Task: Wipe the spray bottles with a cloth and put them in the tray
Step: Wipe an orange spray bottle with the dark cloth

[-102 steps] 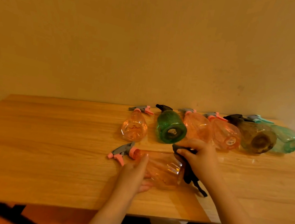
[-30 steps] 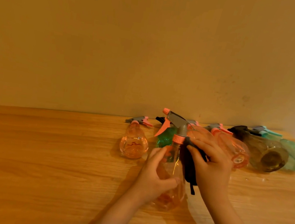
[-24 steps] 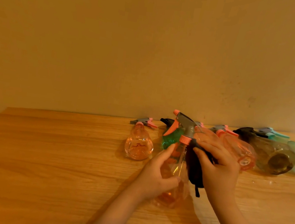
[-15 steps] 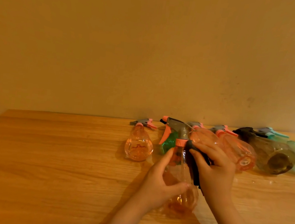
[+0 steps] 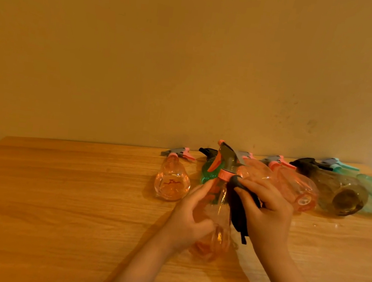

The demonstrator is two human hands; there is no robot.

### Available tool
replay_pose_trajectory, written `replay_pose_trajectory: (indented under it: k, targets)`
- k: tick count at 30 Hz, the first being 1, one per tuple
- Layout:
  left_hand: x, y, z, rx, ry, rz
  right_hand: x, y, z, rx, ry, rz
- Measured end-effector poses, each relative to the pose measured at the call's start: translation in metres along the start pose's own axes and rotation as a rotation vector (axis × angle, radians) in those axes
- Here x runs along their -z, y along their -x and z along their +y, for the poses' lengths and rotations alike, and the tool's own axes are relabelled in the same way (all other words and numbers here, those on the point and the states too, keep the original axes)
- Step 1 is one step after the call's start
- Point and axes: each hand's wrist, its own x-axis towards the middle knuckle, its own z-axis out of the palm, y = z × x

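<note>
Left hand (image 5: 190, 221) grips the upright orange spray bottle (image 5: 219, 217); right hand (image 5: 267, 211) pinches the dark cloth (image 5: 238, 210) against its neck. Beyond the hands six bottles lie unwiped, apparently; no tray visible.

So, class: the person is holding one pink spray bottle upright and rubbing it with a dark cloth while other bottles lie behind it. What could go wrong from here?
1. The held pink bottle stands just in front of the green bottle and the lying pink bottles; a wide stroke of the right hand could knock them rolling.
2. The left hand grips smooth plastic, so the bottle might slip or tip.
3. No tray is in view, so placing means reaching out of sight.
</note>
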Motion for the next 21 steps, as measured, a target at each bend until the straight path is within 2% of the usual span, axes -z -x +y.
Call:
replay_pose_trajectory:
  k: [5, 13, 21]
  targets:
    - [-0.01, 0.008, -0.008, -0.011, 0.034, 0.03, -0.005, 0.002, 0.001, -0.015, -0.002, -0.028]
    - [-0.005, 0.003, -0.004, 0.0, 0.105, -0.019, -0.007, 0.001, -0.003, 0.038, -0.01, -0.012]
    - [-0.012, 0.001, -0.008, 0.001, 0.133, 0.032, -0.009, 0.001, 0.0, 0.029, 0.01, -0.017]
